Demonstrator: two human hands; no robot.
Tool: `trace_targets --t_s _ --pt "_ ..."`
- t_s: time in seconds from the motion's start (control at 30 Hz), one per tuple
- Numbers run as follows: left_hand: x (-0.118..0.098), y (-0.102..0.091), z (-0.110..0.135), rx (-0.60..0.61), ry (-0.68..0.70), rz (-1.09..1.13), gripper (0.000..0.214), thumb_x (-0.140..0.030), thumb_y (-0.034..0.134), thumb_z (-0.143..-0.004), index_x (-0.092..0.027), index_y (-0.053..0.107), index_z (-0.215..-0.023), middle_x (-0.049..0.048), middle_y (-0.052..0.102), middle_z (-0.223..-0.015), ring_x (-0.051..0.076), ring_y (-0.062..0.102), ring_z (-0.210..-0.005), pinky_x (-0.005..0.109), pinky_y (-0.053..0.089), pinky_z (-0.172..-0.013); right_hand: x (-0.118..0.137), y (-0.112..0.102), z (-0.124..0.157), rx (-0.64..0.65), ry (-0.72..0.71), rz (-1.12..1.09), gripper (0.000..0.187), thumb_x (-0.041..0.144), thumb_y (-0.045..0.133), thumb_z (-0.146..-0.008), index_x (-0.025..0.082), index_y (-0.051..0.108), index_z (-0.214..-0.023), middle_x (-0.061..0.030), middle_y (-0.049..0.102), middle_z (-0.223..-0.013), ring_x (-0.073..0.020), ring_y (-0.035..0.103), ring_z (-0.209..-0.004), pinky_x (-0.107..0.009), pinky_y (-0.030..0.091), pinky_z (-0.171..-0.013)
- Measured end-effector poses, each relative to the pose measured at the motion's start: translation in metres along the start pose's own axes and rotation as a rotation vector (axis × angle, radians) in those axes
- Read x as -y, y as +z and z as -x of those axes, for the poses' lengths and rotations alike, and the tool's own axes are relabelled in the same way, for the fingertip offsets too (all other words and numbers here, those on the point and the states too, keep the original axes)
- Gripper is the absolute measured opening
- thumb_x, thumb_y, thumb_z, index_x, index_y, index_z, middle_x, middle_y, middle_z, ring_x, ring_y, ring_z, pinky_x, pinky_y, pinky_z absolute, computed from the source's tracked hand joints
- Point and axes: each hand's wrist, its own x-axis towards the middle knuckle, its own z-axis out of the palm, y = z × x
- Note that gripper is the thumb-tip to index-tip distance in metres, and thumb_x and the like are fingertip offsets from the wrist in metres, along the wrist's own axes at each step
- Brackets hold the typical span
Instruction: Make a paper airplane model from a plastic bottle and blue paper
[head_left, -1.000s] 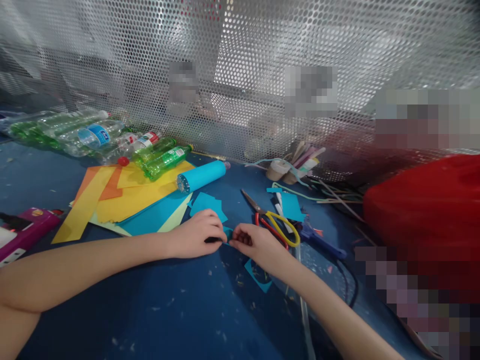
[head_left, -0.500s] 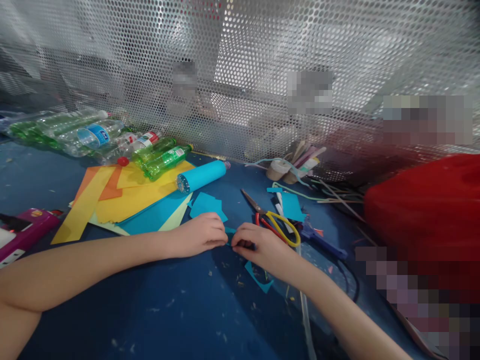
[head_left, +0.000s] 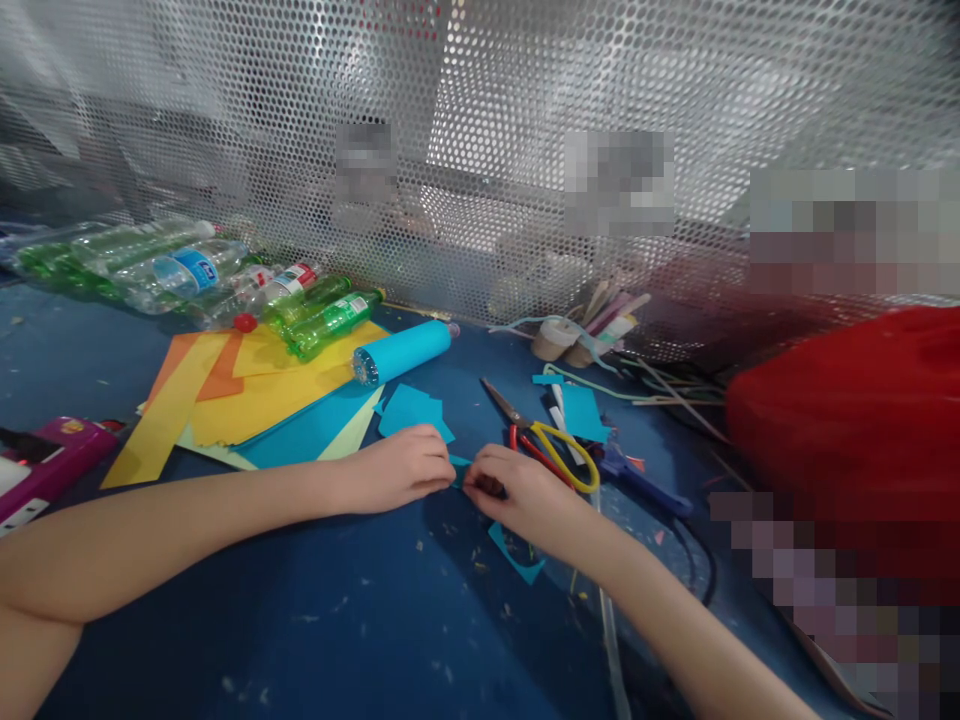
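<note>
Between my two hands is a small piece of blue paper (head_left: 460, 468), mostly covered by the fingers. My left hand (head_left: 409, 468) is closed on its left end. On its right end, the thumb and fingers of my right hand (head_left: 517, 490) are pinched together. Scissors (head_left: 551, 445) with red and yellow handles lie open just beyond my right hand. Blue paper cutouts (head_left: 412, 410) rest past my left hand, and a curved blue scrap (head_left: 516, 555) lies below my right wrist. Farther back lies a bottle wrapped in blue paper (head_left: 405, 352).
Plastic bottles (head_left: 187, 270) line the back left, beside yellow paper sheets (head_left: 277, 400). A purple power strip (head_left: 64, 460) sits at the left edge. Beyond the scissors are a blue glue gun (head_left: 645, 480), cables and small cups (head_left: 555, 338). A person's red sleeve (head_left: 855, 420) is at right.
Both hands stay almost still, pinching the small blue paper. The surrounding things have not visibly moved.
</note>
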Motion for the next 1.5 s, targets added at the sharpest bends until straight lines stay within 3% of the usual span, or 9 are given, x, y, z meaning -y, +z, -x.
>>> trace_targets --t_s 0.3,0.47,0.63,1.0,1.13,1.23,1.37,1.5 --pt "0.003 -0.003 0.0 -0.001 -0.107 0.16 0.012 -0.022 0.049 -0.09 -0.019 0.06 -0.087 0.0025 0.062 -0.078 0.017 0.051 -0.082 0.029 0.041 -0.078 0.003 -0.001 -0.001 -0.004 0.013 0.014 0.011 0.009 0.055 -0.077 0.018 0.06 -0.073 -0.0004 0.054 -0.074 -0.0114 0.051 -0.062 -0.024 0.043 -0.059" --pt "0.001 -0.005 -0.002 0.035 -0.064 0.135 0.016 -0.021 0.046 -0.091 -0.018 0.059 -0.083 0.0037 0.06 -0.078 0.018 0.05 -0.084 0.03 0.039 -0.083 0.004 -0.001 -0.002 -0.009 0.038 0.002 0.01 0.012 0.054 -0.079 0.019 0.058 -0.073 -0.0004 0.053 -0.073 -0.0116 0.051 -0.061 -0.024 0.041 -0.057" --pt "-0.004 -0.007 -0.003 0.062 -0.168 0.108 0.014 -0.02 0.046 -0.09 -0.016 0.058 -0.084 0.0044 0.056 -0.081 0.019 0.049 -0.085 0.031 0.04 -0.082 0.006 -0.001 -0.001 -0.005 0.074 0.006 0.01 0.014 0.053 -0.081 0.019 0.055 -0.072 0.0002 0.051 -0.073 -0.0117 0.048 -0.059 -0.024 0.04 -0.055" --pt "-0.006 -0.001 -0.004 -0.077 -0.324 0.085 0.013 -0.022 0.057 -0.081 -0.016 0.057 -0.069 0.0045 0.047 -0.082 0.022 0.043 -0.094 0.035 0.039 -0.085 0.007 0.004 -0.004 -0.021 0.107 0.014 0.015 0.009 0.052 -0.079 0.019 0.048 -0.068 0.002 0.045 -0.07 -0.0104 0.045 -0.057 -0.023 0.036 -0.054" --pt "-0.005 -0.002 -0.005 -0.072 -0.38 0.113 0.007 -0.022 0.06 -0.079 -0.016 0.059 -0.075 0.0045 0.049 -0.085 0.022 0.044 -0.094 0.035 0.039 -0.085 0.004 0.007 -0.005 -0.02 0.108 -0.017 0.014 0.009 0.051 -0.079 0.019 0.049 -0.068 0.0021 0.044 -0.07 -0.0105 0.045 -0.058 -0.023 0.037 -0.055" --pt "-0.003 -0.004 -0.004 -0.042 -0.325 0.126 0.006 -0.022 0.057 -0.083 -0.018 0.061 -0.083 0.0049 0.052 -0.089 0.022 0.044 -0.096 0.036 0.038 -0.087 0.004 0.007 -0.005 -0.019 0.13 -0.039 0.013 0.011 0.053 -0.079 0.019 0.05 -0.07 0.0022 0.045 -0.071 -0.0107 0.045 -0.058 -0.024 0.037 -0.055" --pt "0.001 -0.004 -0.001 -0.004 -0.147 0.071 0.013 -0.022 0.051 -0.088 -0.02 0.064 -0.085 0.0043 0.058 -0.087 0.021 0.044 -0.098 0.038 0.033 -0.093 0.003 0.003 -0.005 -0.006 0.156 -0.085 0.01 0.012 0.055 -0.079 0.019 0.052 -0.073 0.0021 0.047 -0.072 -0.0107 0.046 -0.059 -0.023 0.039 -0.055" --pt "0.004 -0.004 -0.001 0.018 -0.08 0.032 0.014 -0.026 0.052 -0.088 -0.019 0.065 -0.088 0.0041 0.062 -0.086 0.023 0.043 -0.1 0.04 0.03 -0.095 0.003 -0.005 -0.004 0.034 0.094 -0.146 0.013 0.006 0.055 -0.078 0.02 0.057 -0.08 0.001 0.052 -0.077 -0.0103 0.051 -0.063 -0.022 0.043 -0.059"
